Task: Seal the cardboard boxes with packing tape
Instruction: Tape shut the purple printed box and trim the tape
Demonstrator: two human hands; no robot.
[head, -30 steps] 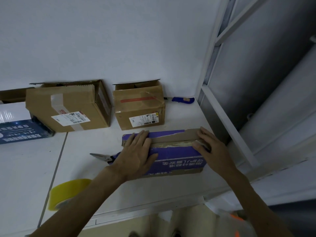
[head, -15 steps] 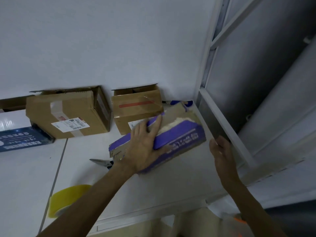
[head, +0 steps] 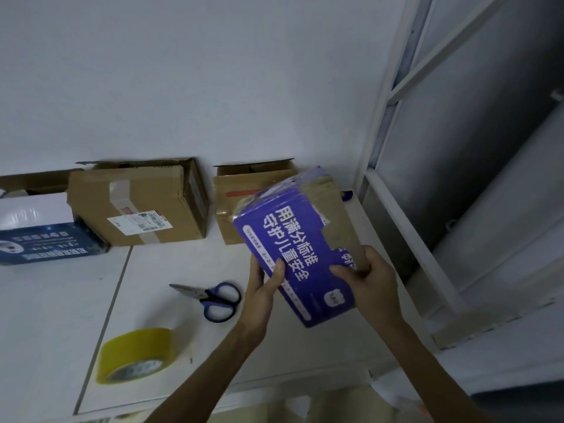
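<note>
- I have raised the purple printed cardboard box (head: pixel 285 239) off the white counter (head: pixel 183 257); my left hand (head: pixel 263 286) and right hand (head: pixel 373 277) both grip its near end.
- Probably another face needs taping; the yellow tape roll (head: pixel 135 351) lies untouched.

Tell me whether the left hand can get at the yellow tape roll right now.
Probably yes, once freed. The left hand grips the purple box together with the right hand; the tape roll lies on the table nearer the person, with nothing over it.
</note>
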